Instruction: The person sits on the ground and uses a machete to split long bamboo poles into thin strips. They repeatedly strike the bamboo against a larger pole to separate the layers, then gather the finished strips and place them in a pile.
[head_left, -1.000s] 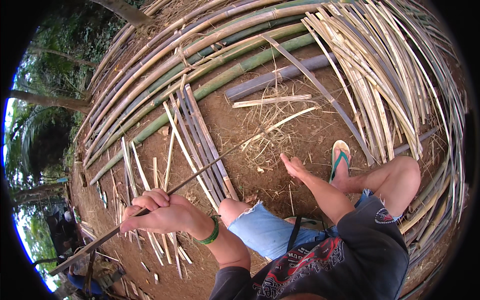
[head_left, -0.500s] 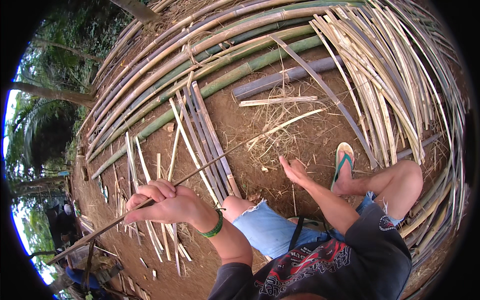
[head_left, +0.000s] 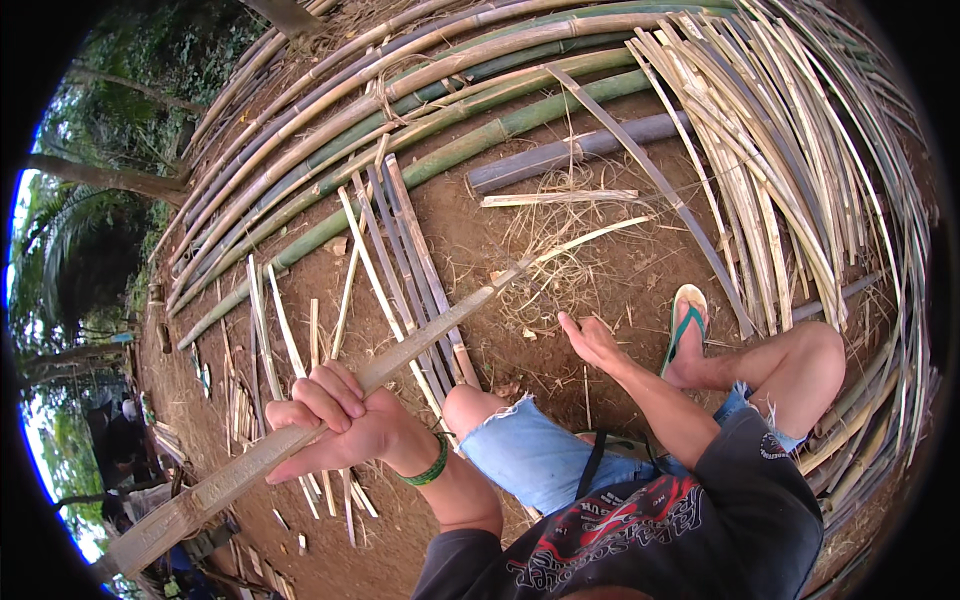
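A long, flat bamboo slat (head_left: 430, 335) slants across the view from the lower left edge to the middle. My left hand (head_left: 335, 415) is closed around it, with its broad, greyish-tan face turned up. Beyond the slat's far end runs a pale, narrow strip (head_left: 592, 236); I cannot tell whether the two are joined. My right hand (head_left: 592, 342) is held over the dirt in front of my lap, fingers stretched out and holding nothing. Closest to it is a tangle of thin bamboo shavings (head_left: 560, 280) on the ground.
Long bamboo poles (head_left: 480, 135) lie across the far side. Split slats (head_left: 770, 150) are piled at the right, near my sandalled foot (head_left: 687, 330). A short grey bamboo length (head_left: 570, 157) lies ahead. More slats (head_left: 415, 270) rest beyond my left knee.
My left hand has rolled the slat from nearly edge-on to showing its broad face, and its near end has dropped a little. My right hand has hardly moved.
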